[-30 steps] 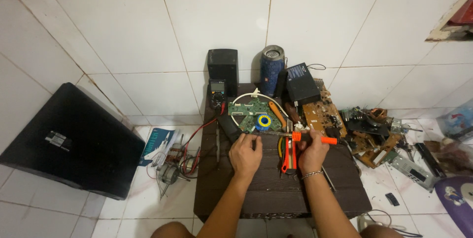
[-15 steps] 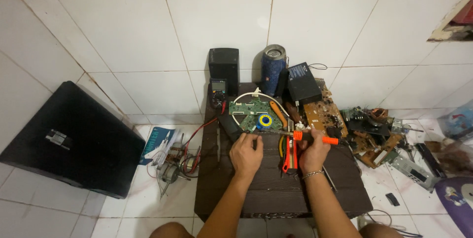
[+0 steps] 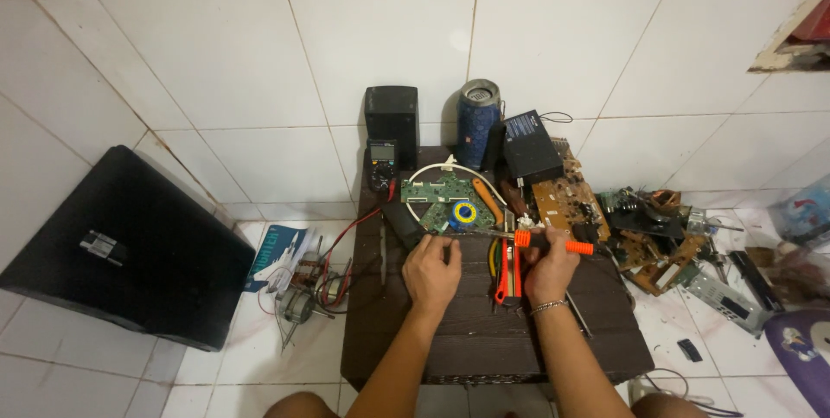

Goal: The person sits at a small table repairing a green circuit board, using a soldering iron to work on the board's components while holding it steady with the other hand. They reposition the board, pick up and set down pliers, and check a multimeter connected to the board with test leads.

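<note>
Just below the green board, the right hand grips an orange-handled iron lying crosswise, tip toward the board, while the left hand, nearer, pinches something unclear.

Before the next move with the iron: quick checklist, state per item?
1. Right hand grips the iron by its orange handle: ok.
2. Iron tip aimed toward the green board: ok; contact cannot tell.
3. Left hand at the board's near edge, fingers pinched; what it holds: cannot tell.
4. Board lies flat on the dark table: ok.
5. Orange pliers lie right by the right hand, crowding it: not ok.
6. Multimeter leads trail off the table's left edge: not ok.
</note>
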